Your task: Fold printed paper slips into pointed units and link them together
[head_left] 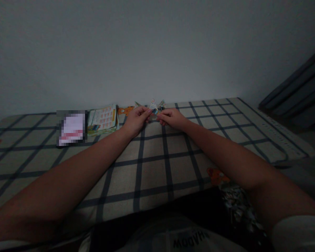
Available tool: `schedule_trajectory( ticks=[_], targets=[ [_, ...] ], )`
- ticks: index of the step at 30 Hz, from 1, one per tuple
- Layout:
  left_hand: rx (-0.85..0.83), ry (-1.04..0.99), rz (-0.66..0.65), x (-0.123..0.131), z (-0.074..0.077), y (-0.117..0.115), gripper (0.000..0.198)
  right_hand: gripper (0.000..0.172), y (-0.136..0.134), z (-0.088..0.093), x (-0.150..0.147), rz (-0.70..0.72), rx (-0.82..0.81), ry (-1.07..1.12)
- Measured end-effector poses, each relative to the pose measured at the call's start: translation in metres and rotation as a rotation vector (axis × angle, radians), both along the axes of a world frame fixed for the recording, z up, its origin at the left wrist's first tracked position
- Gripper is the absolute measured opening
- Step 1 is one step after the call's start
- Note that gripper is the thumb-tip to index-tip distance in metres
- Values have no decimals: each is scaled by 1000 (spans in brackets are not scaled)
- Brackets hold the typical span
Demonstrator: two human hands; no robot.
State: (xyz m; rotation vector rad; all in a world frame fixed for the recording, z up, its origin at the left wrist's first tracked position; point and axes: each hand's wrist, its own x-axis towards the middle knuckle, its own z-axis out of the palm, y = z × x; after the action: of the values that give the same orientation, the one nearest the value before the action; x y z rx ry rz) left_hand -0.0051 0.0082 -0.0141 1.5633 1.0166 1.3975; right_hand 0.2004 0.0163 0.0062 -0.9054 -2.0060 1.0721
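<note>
Both arms reach far forward over a checked sheet [152, 164]. My left hand [137, 119] and my right hand [171, 118] meet near the wall. Both pinch a small folded piece of colourful printed paper [155, 107] between thumb and fingers. The paper sticks up above the fingertips in pointed flaps. Its lower part is hidden by the fingers. The room is dim.
A stack of colourful printed booklets [103, 120] lies left of my left hand, beside a blurred-out rectangle [71, 128]. A plain wall rises right behind. A dark striped cushion [299, 94] leans at the far right. Small paper scraps [237, 204] lie by my right elbow.
</note>
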Motion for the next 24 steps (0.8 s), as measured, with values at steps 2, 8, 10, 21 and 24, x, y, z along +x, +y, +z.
schedule_trajectory(
  ticks=[2,8,10,21,24],
  targets=[
    [-3,-14,-13,1,3,-2,48,31,0,0,1,7,-18,5],
    [-21,-29,-25,2,5,-4,44,30,0,0,0,7,-8,20],
    [-22,-43,-29,3,5,-4,44,31,0,-1,0,19,-34,26],
    [-108,-122,-76,2,3,-3,43,31,2,-2,1,9,14,-16],
    [-124,-131,-95,2,3,-3,43,32,3,-1,1,4,-2,-15]
  ],
)
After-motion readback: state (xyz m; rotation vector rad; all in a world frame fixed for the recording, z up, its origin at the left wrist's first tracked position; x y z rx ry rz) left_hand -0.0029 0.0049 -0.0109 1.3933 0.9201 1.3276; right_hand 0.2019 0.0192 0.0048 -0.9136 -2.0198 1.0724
